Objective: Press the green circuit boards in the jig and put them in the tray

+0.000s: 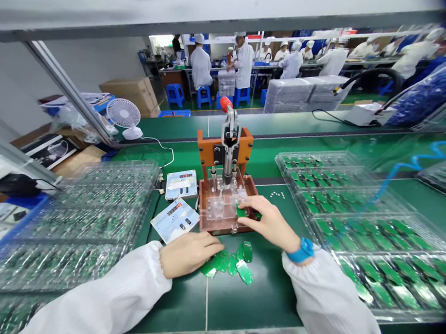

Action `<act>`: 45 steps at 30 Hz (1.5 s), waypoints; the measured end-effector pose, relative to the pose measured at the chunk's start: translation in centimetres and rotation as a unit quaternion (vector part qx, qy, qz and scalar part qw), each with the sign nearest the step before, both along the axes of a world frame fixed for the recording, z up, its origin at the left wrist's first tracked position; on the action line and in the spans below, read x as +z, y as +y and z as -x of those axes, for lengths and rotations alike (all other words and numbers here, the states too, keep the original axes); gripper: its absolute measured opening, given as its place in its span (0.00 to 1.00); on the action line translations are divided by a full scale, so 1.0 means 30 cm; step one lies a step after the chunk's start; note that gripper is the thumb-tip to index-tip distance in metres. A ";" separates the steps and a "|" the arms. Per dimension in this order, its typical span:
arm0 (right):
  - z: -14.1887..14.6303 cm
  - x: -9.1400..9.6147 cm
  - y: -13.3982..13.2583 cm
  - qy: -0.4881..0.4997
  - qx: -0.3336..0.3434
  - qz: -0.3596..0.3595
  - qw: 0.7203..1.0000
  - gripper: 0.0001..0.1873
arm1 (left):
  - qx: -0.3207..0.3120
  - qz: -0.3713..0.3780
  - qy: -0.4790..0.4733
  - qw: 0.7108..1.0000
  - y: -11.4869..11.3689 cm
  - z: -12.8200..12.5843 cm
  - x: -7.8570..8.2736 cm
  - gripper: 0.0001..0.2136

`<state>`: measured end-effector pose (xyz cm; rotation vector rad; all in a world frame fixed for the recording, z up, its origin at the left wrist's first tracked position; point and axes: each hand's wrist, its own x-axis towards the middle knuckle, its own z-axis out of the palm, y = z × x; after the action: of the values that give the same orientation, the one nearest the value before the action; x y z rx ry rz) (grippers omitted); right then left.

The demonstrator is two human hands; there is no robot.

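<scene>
My right hand, with a blue band at its wrist, pinches a small green circuit board between thumb and fingertips. It is at the right side of the clear plate of a toggle-clamp test fixture. This fixture has an orange frame and a red-tipped lever standing up. In front of it lies a loose pile of green circuit boards. My left hand rests palm down at the pile's left edge, fingers stretched out over the boards, its thumb side partly hidden.
Two display boxes, an upper one and a lower one, sit left of the fixture. Clear trays of boards stand at left and right. Behind are a white fan, a coiled blue hose and several seated co-workers.
</scene>
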<state>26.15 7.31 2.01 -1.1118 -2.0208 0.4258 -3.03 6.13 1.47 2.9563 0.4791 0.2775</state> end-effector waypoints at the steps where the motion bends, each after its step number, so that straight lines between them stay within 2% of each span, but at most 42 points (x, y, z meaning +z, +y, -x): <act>1: 0.006 -0.003 0.031 -0.001 0.004 -0.004 1.000 0.11 | 0.001 0.000 0.001 1.000 0.001 0.000 -0.003 0.13; 4: 0.012 -0.010 0.082 -0.007 0.020 -0.014 1.000 0.12 | 0.008 -0.010 0.000 1.000 0.003 0.001 -0.013 0.10; 8: 0.010 -0.027 0.085 -0.009 0.035 -0.023 0.999 0.09 | -0.012 -0.030 -0.024 0.999 0.001 -0.008 -0.005 0.10; 15: 0.025 -0.060 0.049 0.004 0.027 -0.054 0.998 0.11 | -0.057 -0.037 -0.164 0.984 -0.014 -0.021 0.078 0.11; 20: 0.032 -0.086 0.031 0.017 0.003 -0.070 0.997 0.11 | -0.049 -0.124 -0.218 0.967 0.011 0.018 0.120 0.09; 28: 0.028 -0.123 0.035 0.040 -0.005 -0.065 0.997 0.10 | -0.050 -0.247 -0.237 0.938 0.099 0.068 0.112 0.10; 32: 0.025 -0.125 0.033 0.049 -0.004 -0.063 0.997 0.11 | -0.033 -0.272 -0.190 0.943 0.154 0.054 0.106 0.12; 35: 0.024 -0.122 0.030 0.051 -0.001 -0.061 0.997 0.11 | -0.017 -0.286 -0.195 0.938 0.182 0.019 0.082 0.12; 39: 0.024 -0.115 0.027 0.052 0.003 -0.060 0.997 0.12 | 0.013 -0.309 -0.226 0.924 0.184 -0.034 0.054 0.10; 45: 0.024 -0.118 0.027 0.055 0.001 -0.062 0.997 0.12 | 0.016 -0.301 -0.207 0.931 0.172 -0.048 0.063 0.13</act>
<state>25.43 8.12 -1.54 -0.9899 -1.9241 0.3491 -1.58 11.28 3.37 3.3005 0.4412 1.2210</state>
